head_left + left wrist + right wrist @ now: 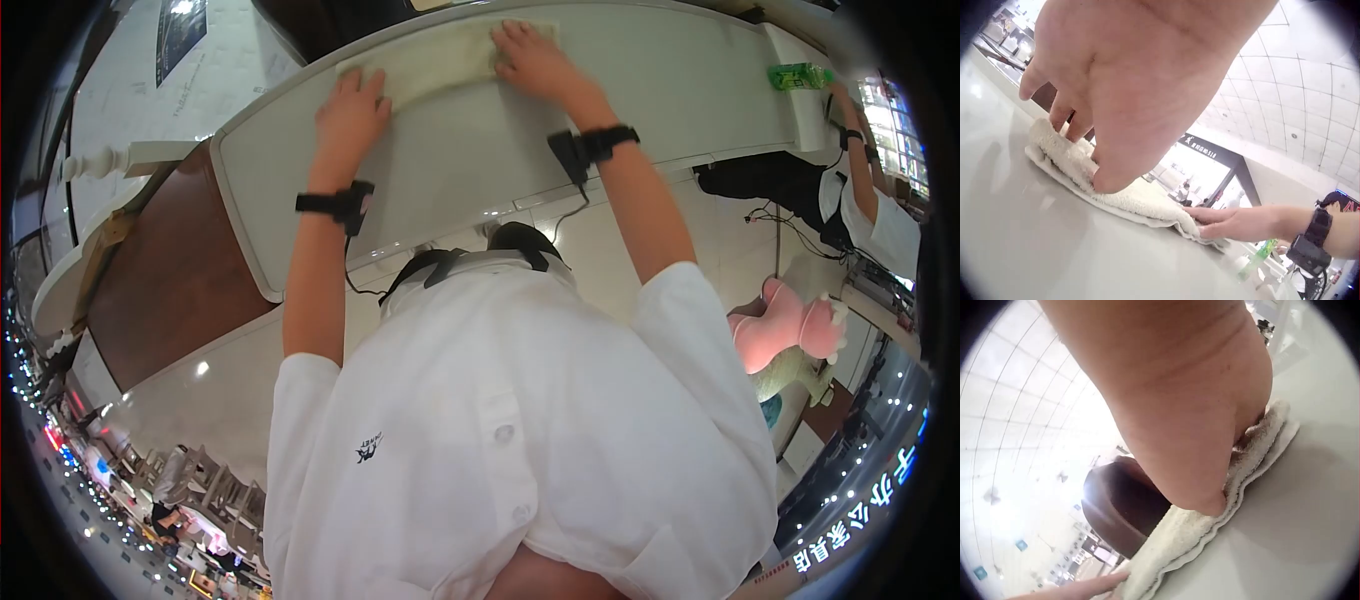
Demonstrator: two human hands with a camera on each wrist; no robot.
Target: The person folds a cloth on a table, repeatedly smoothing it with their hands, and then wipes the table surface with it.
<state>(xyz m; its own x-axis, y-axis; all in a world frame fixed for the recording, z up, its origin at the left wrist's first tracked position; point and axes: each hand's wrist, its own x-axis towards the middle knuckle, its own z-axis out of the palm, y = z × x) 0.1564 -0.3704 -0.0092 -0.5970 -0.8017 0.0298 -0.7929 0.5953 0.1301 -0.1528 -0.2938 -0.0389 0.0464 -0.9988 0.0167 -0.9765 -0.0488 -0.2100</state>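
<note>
A long folded cream towel point(440, 66) lies across the pale table top, its layered near edge showing in both wrist views. My left hand point(352, 112) rests on the towel's left end. In the left wrist view its fingers reach down onto the terry cloth, with the thumb point(1109, 181) at the near edge. On the right end, my right hand point(540, 68) presses with spread fingers. The right wrist view shows its thumb point(1210, 505) at the near edge of the towel point(1175, 540); the palm hides most of the other fingers.
The pale table point(450, 160) has a raised edge along its far side. A brown panel point(180, 280) stands at its left. A green bottle point(798, 76) lies at the right end, near another person's arm point(852, 150). Pink cushions point(785, 325) sit lower right.
</note>
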